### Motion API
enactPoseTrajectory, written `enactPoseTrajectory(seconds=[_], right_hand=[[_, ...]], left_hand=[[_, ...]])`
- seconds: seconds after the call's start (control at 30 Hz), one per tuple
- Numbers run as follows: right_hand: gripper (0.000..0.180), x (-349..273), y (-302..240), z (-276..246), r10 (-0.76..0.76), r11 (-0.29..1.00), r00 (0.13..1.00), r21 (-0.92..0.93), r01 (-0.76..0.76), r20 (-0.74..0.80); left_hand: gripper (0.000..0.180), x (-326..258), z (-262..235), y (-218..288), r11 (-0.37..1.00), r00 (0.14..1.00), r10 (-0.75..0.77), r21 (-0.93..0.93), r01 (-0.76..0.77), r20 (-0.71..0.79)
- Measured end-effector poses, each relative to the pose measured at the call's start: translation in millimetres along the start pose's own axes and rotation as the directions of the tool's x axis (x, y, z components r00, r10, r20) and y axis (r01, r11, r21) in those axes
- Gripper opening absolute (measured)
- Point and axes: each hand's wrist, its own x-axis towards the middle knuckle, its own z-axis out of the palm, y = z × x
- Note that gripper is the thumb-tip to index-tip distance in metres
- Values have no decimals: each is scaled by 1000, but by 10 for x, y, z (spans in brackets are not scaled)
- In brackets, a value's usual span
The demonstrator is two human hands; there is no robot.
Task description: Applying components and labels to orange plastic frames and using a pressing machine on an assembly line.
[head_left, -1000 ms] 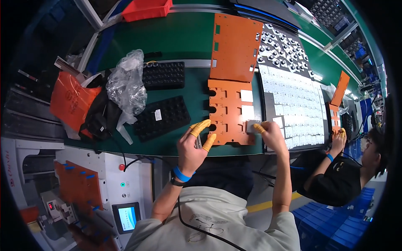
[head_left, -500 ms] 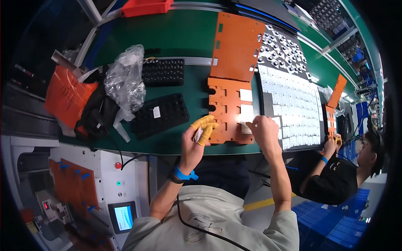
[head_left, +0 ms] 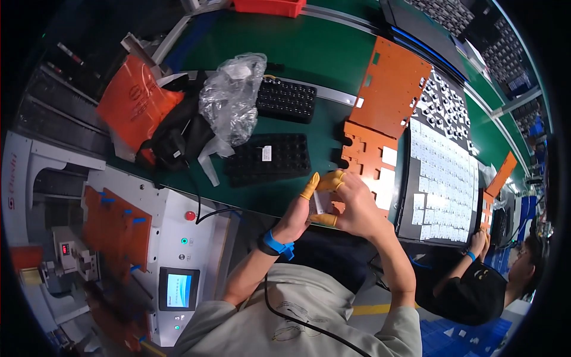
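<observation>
Since a second ago, the left hand (head_left: 300, 211) and right hand (head_left: 357, 205) have been drawn together off the orange cut-out panel (head_left: 369, 163) and are now met at the near edge of the green table (head_left: 309, 53), so the small white piece (head_left: 319, 202) has apparently been taken up for closer handling. The piece is pinched between the yellow-capped fingertips (head_left: 310, 186) of both hands, just in front of the panel. Both wrists are raised, with the forearms converging from the lower edge.
</observation>
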Motion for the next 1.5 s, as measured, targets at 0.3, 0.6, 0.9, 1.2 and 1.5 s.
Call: enactPoseTrajectory(seconds=[0.3,0.6,0.9,1.2,1.5], right_hand=[[61,599,-11,54,-23,951,992,309,-16,121],[23,2502,885,515,59,992,911,-81,-101,-409],[29,2917,1015,602,101,906,957,-371,-201,-272],[22,1730,-159,102,200,838,957,543,-56,-211],[24,522,-477,-85,206,593,973,777,-212,109]], left_hand=[[51,-50,-476,88,967,975,222,-121,-224,-26],[54,-332,-897,227,919,929,363,-137,-369,-67],[57,-486,-877,196,879,895,442,-172,-445,-60],[63,-511,-666,445,833,837,546,-93,-545,-21],[67,-474,-270,516,447,536,842,478,-756,60]])
